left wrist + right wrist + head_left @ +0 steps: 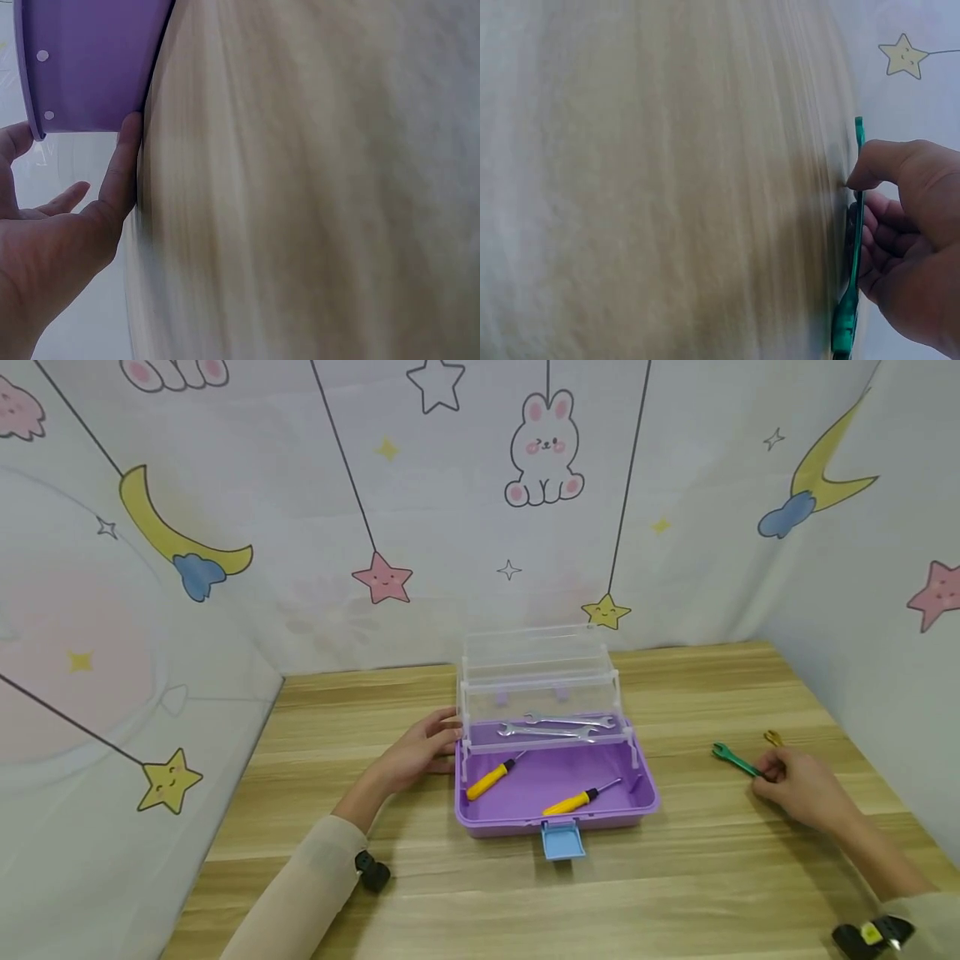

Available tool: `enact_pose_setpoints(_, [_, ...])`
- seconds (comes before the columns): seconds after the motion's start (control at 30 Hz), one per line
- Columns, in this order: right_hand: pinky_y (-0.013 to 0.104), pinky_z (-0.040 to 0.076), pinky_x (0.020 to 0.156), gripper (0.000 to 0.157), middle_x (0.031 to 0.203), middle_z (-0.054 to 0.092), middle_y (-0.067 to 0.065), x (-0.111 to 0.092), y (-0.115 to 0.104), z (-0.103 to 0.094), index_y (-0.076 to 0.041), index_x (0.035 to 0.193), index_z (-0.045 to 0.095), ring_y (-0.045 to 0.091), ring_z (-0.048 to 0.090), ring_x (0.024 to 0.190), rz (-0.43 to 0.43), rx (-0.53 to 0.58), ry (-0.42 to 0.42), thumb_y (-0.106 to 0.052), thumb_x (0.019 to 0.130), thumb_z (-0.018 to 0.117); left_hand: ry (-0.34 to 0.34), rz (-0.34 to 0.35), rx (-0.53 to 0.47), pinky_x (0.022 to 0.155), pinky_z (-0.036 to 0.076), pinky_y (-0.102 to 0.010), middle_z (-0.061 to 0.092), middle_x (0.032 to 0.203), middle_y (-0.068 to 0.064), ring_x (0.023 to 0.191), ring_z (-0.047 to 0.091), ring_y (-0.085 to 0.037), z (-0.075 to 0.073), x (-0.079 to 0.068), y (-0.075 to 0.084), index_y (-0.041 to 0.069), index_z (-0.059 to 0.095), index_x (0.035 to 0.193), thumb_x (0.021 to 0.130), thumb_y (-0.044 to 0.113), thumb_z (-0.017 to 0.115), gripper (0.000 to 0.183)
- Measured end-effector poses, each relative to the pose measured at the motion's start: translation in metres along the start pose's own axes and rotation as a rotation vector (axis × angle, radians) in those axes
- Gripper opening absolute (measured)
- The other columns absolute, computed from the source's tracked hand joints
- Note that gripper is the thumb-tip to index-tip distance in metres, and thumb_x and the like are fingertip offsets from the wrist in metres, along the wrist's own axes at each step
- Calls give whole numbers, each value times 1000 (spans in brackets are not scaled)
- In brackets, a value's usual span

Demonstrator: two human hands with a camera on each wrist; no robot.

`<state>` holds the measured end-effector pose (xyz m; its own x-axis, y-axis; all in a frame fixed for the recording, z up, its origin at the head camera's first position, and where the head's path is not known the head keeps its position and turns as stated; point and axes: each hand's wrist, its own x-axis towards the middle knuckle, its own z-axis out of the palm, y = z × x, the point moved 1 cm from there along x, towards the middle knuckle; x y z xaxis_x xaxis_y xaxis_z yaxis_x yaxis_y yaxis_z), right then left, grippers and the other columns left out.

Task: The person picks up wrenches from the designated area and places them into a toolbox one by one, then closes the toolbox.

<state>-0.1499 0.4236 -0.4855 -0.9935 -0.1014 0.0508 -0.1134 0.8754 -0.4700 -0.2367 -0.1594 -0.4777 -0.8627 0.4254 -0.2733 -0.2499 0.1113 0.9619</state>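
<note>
A purple toolbox (517,828) with its clear lid raised stands on the table. My left hand (412,753) touches the box's left end with extended fingers; the left wrist view shows fingertips (130,127) against the purple wall (97,67). Toward the right side of the table, my right hand (806,789) pinches a green open-ended wrench (735,759) between thumb and fingers, low over the wood. In the right wrist view the green wrench (857,247) runs along the fingers. A gold wrench (773,738) shows just beyond that hand, partly hidden by it.
Two silver wrenches (551,732) lie in the box's raised clear tray. Two yellow-handled screwdrivers (491,782) lie in the purple bottom. A light blue latch (562,842) hangs open at the front. Printed cloth walls (450,510) border the wooden table (465,902).
</note>
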Motion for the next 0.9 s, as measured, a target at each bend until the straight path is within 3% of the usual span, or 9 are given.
enact_pose_setpoints(0.43, [25,43,60,17,84,62,0,-5,0,6,-3,96,69,5,50,74,-75,-11,123,-11,87,81,0,2,-1,100,59,-47,35,166,-21,135,57,-38,1,0,0,11,26,167,109,27,60,69])
enact_pose_setpoints(0.9, [24,47,60,15,83,64,-3,1,-5,3,-2,98,71,0,52,73,-110,-2,74,-9,88,79,1,-2,11,100,60,-47,37,165,-19,134,59,-37,-1,0,0,12,27,167,109,28,60,68])
